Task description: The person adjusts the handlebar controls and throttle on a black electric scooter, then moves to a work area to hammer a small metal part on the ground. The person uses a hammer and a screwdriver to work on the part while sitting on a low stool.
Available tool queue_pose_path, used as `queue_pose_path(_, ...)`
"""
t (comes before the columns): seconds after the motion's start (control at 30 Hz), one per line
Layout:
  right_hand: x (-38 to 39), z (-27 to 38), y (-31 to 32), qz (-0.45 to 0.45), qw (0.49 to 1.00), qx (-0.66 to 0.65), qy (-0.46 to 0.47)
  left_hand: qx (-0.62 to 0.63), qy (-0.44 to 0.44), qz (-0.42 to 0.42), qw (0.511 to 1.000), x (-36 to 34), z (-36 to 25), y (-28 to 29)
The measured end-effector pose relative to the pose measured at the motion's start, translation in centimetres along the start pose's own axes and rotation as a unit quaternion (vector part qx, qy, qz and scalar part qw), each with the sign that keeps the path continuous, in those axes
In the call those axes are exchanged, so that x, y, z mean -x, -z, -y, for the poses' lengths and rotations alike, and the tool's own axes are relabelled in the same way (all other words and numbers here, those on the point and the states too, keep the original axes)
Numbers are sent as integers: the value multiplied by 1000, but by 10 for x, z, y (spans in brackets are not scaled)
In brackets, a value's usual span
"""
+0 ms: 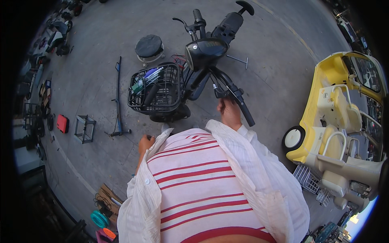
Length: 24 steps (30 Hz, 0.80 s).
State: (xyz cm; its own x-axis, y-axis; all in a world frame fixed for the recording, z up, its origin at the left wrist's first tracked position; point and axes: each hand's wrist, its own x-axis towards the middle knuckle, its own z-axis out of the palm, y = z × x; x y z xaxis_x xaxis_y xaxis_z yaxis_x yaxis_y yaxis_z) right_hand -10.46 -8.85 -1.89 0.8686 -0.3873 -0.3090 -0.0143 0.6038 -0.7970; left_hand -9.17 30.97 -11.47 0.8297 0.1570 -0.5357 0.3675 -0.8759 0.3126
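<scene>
A black electric bike (207,54) with a rounded glossy front housing stands before me. My right hand (230,113) is at its near handlebar (239,97), fingers curled beside the brake lever mount; what they grip is hidden. Lower and to the left, my left hand (145,145) is closed, with a small dark thing at its fingertips too small to name. Between the hands and the bike's front is a black wire basket (173,95), holding blue-and-white and green packets (152,74) and a dark tube-like item.
A round black stool (148,46) stands behind the basket. On the floor to the left lie a long metal bar (118,95), a metal frame (84,128) and a red case (62,123). A yellow-and-cream vehicle (330,117) occupies the right.
</scene>
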Motion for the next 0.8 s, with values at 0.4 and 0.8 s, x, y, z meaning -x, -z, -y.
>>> queue_pose_path(0.4,-35,-22,10,-20,950,281,132,6,-20,10,1000,0,4,-6)
queue_pose_path(0.8,-51,8,13,-53,890,329,312,22,-24,14,999,5,8,-5)
